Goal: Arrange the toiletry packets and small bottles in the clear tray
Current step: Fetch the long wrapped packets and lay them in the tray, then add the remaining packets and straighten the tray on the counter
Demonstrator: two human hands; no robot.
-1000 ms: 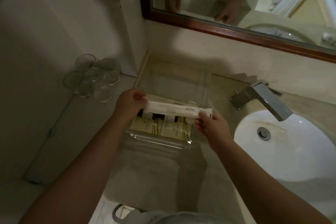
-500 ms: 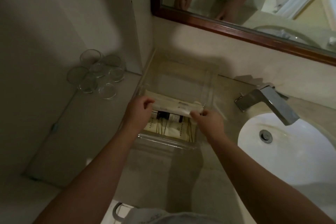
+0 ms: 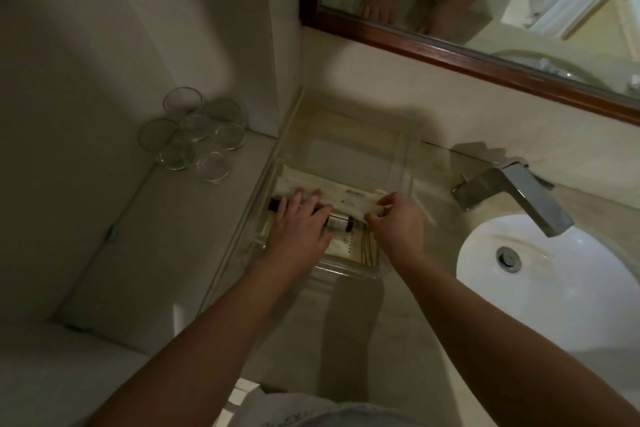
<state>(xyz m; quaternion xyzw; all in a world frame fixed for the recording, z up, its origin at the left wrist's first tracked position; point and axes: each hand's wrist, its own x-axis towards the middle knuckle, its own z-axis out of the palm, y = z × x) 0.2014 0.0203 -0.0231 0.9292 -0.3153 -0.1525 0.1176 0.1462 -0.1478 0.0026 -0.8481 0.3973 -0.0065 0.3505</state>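
A clear tray (image 3: 403,163) stands on the counter against the wall. Long white toiletry packets (image 3: 349,198) lie across its middle. A small dark bottle (image 3: 337,222) with a white label lies just in front of them, above cream packets (image 3: 349,248) at the tray's near end. My left hand (image 3: 299,224) rests flat, fingers spread, over the bottle and the packets' left end. At the right end, my right hand (image 3: 398,222) pinches a long white packet between thumb and fingers.
Several upturned drinking glasses (image 3: 194,139) cluster on the ledge at the left. A chrome tap (image 3: 516,196) and a white basin (image 3: 543,274) lie to the right. A wood-framed mirror (image 3: 450,42) hangs above the tray.
Both hands have carried the long white packet down and away from me into the tray. My left hand has let go of its end and now lies flat on the contents.
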